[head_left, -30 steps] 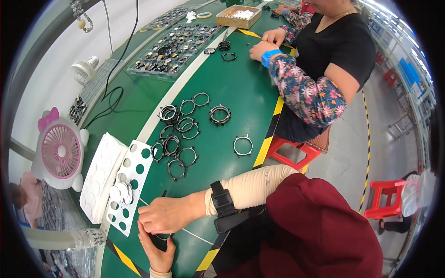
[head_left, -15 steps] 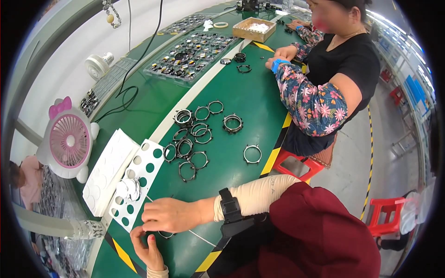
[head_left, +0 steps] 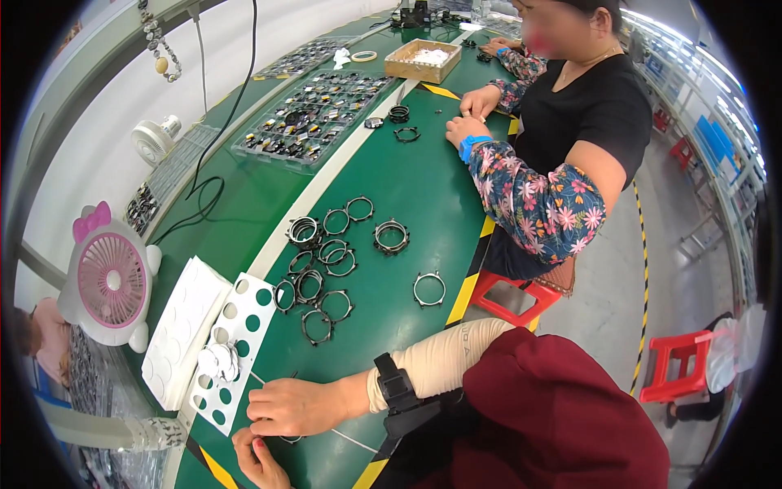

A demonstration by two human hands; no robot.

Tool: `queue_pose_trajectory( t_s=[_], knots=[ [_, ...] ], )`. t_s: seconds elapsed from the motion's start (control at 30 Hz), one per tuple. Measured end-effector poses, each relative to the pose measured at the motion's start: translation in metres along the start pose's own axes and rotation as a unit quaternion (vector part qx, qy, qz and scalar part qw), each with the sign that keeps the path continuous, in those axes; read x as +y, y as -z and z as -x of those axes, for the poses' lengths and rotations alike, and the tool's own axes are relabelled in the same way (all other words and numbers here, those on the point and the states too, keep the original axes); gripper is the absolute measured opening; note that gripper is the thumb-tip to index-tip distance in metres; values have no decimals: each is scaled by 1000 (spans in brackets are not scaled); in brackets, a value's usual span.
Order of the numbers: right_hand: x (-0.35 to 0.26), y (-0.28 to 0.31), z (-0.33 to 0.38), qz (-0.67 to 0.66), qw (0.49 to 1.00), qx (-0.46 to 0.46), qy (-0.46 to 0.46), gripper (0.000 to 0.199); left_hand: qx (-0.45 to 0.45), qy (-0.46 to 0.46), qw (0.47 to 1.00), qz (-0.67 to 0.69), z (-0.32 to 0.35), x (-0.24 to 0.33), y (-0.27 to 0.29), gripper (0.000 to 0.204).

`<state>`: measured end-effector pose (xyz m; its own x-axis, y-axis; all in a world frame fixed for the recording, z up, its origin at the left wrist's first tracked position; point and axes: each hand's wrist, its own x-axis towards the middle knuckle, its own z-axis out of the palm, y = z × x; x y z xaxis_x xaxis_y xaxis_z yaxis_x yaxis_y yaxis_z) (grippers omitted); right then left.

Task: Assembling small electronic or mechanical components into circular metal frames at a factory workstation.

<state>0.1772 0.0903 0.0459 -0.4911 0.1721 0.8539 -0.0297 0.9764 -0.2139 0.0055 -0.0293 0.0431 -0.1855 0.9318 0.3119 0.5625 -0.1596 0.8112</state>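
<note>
Head view: the work looks partway through, though how much is finished is hard to judge. One ring lies on the desk, mostly hidden beneath the right hand, whose fingers bend down over it; I cannot tell whether that grip is closed on the ring. The left hand is curled close beside those fingers, and its grip is too covered to read. A thin pale stick runs under the right wrist. Further off lie loose dark rings, some stacked, some overlapping, and a lone ring set apart; whether these are done or waiting does not show. White discs are heaped on a punched sheet with many open holes. Beyond, a clear compartment tray holds many small dark and shiny parts, and a wooden box contains white material
</note>
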Motion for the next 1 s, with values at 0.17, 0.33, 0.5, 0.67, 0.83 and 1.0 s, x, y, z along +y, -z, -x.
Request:
queue_pose_trajectory(
  t_s=[0.17, 0.33, 0.5, 0.67, 0.83, 1.0],
  knots=[
    [3, 7, 5, -14, 1000, 0, -8, 13, 8, 0, 1000, -24, -2, -3, -7, 17],
    [4, 9, 7, -13, 1000, 0, -3, 13, 27, 69, 996, -40, 1, 19, -11, 23],
    [8, 8, 6, -21, 1000, 9, 5, 14, 60, 45, 997, -30, -3, 24, -15, 11],
    [3, 11, 9, -35, 999, 3, -5, 16, 48, 30, 998, 7, 3, 19, -12, 13],
    [-5, 3, 6, -50, 999, -8, -3, 15, 57, 60, 996, 34, 19, 17, 6, 19],
    [17, -41, -21, 25, 998, 10, -53, 26, 67, 51, 996, 18, -6, -28, 37, 21]
  ],
)
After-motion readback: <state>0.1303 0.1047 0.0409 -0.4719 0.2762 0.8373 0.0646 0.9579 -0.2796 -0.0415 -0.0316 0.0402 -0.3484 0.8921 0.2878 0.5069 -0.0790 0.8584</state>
